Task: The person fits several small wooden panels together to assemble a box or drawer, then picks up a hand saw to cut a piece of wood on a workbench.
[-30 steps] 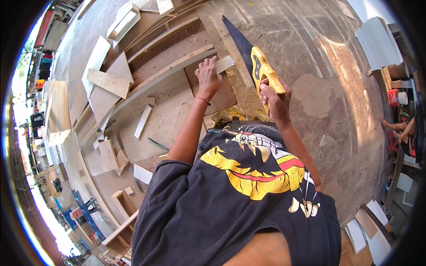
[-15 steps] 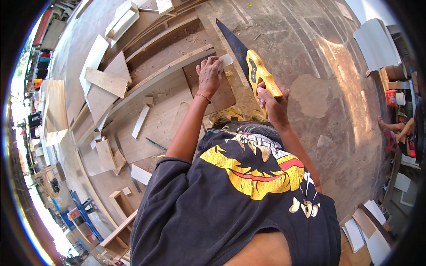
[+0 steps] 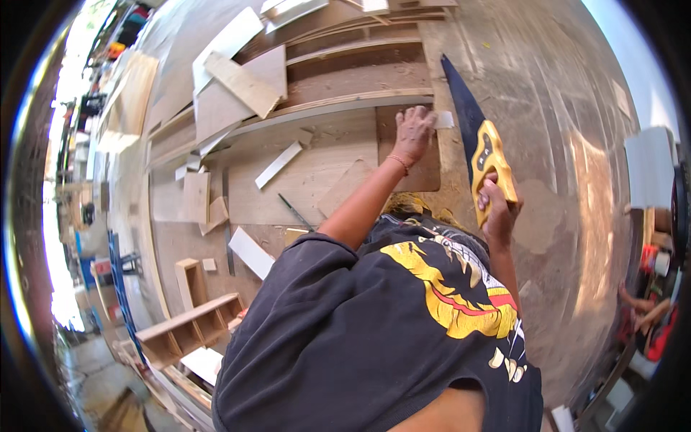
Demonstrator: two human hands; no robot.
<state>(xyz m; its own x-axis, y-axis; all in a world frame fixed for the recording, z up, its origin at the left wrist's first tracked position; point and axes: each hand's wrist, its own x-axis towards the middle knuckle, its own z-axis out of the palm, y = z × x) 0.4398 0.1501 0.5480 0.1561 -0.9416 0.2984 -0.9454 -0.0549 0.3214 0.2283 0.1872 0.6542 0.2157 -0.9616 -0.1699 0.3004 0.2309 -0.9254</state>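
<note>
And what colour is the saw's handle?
The handle is yellow with a dark patch, best seen in the head view.

A wooden surface [image 3: 331,162] strewn with offcuts, left of the left hand [image 3: 416,133].

Just below that hand lies a brown board [image 3: 407,165]; a short pale strip [image 3: 445,119] pokes out to the right of its fingers. Farther left of the hand lie a thin white strip [image 3: 279,164], a slim dark rod [image 3: 295,212], a white piece [image 3: 250,252] near the elbow, and a small square block [image 3: 209,264] beyond it.
</note>
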